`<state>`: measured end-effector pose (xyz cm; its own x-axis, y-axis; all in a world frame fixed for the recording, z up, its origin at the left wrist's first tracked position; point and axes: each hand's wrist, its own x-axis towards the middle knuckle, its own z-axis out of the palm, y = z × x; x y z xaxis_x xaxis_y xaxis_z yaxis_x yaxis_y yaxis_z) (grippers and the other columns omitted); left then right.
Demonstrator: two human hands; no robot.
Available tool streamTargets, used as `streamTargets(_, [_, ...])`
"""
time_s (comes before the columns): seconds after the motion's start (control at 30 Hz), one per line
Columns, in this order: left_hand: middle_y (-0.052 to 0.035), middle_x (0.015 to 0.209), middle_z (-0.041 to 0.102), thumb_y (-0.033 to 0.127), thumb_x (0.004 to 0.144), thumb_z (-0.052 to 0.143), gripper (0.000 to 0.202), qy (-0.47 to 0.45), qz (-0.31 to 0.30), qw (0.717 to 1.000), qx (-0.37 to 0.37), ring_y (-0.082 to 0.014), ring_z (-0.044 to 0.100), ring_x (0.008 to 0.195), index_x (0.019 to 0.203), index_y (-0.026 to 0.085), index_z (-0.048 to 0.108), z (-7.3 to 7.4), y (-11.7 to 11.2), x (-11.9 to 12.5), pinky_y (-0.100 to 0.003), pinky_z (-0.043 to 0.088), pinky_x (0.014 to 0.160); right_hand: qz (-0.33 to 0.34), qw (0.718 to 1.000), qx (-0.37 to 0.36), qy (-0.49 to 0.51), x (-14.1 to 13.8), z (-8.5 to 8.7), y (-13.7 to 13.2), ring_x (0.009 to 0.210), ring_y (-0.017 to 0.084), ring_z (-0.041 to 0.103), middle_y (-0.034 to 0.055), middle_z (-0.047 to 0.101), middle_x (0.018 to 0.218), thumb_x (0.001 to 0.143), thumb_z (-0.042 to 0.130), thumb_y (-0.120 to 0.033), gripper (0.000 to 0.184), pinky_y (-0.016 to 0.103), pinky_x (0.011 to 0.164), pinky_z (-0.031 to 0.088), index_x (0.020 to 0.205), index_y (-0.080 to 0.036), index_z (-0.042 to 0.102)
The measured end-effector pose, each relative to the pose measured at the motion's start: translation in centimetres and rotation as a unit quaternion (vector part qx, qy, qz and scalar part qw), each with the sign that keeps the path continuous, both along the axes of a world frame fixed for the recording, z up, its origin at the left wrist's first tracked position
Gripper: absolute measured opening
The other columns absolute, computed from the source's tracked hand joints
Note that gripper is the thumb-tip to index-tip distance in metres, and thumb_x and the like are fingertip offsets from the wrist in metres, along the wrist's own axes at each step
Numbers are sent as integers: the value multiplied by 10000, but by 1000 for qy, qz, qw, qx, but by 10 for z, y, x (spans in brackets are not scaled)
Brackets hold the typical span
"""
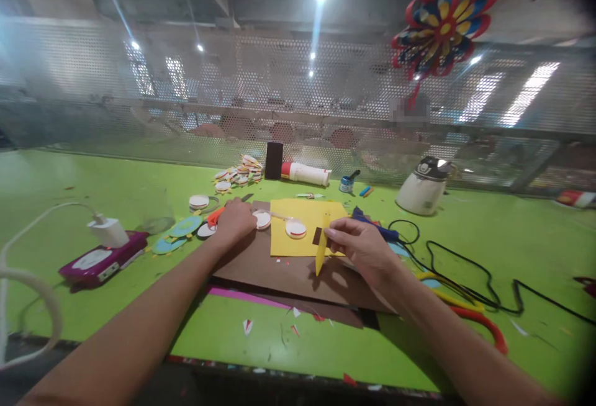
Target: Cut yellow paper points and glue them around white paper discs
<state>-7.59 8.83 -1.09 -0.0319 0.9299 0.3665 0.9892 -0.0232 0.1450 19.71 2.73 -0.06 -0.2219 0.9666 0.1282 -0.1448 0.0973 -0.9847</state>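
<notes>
My right hand (356, 241) pinches a narrow, pointed yellow paper piece (321, 257), held upright and edge-on above the brown board (279, 272). My left hand (236, 223) is back-up at the board's left edge, its fingers hidden. An orange tool handle (215, 216) shows beside it, and a dark tip (246, 197) sticks out beyond it; I cannot tell whether they belong together. A yellow paper sheet (284, 246) lies on the board with a white disc (296, 228) on it. Another white disc (262, 219) sits next to my left fingers.
A blue glue gun (379, 226) with a black cord lies right of the board. Left are blue paper rings (185, 226), a glass jar (157, 213) and a purple power strip (105, 263). Behind stand a blue pot (346, 184), a kettle (421, 192) and piled discs (239, 173).
</notes>
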Motion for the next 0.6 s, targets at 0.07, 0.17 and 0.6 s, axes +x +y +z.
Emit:
streamTargets(0.07, [-214, 874, 644, 188, 770, 464, 200, -5, -11, 999, 43, -305, 595, 857, 753, 111, 648, 7, -7, 2, -381, 434, 718, 0, 1000, -4, 7, 0, 0, 0, 566, 90, 468, -15, 606, 660, 668, 797, -274, 150, 256, 555, 370, 725, -170, 705])
streamTargets(0.17, [-131, 836, 632, 243, 858, 411, 214, -24, -44, 993, 104, -235, 582, 787, 844, 137, 597, 18, -20, 10, -345, 436, 711, -1, 1000, 2, 17, 0, 3, 1, 557, 86, 481, -16, 613, 658, 664, 802, -280, 158, 256, 562, 379, 718, -169, 704])
streamTargets(0.6, [-37, 850, 624, 308, 868, 510, 144, -312, -243, 901, 178, -155, 628, 753, 941, 197, 565, 9, -58, 65, -287, 524, 683, -30, 991, 114, 59, -5, 21, -18, 608, 108, 507, -21, 608, 667, 725, 763, -290, 116, 269, 613, 407, 728, -206, 682])
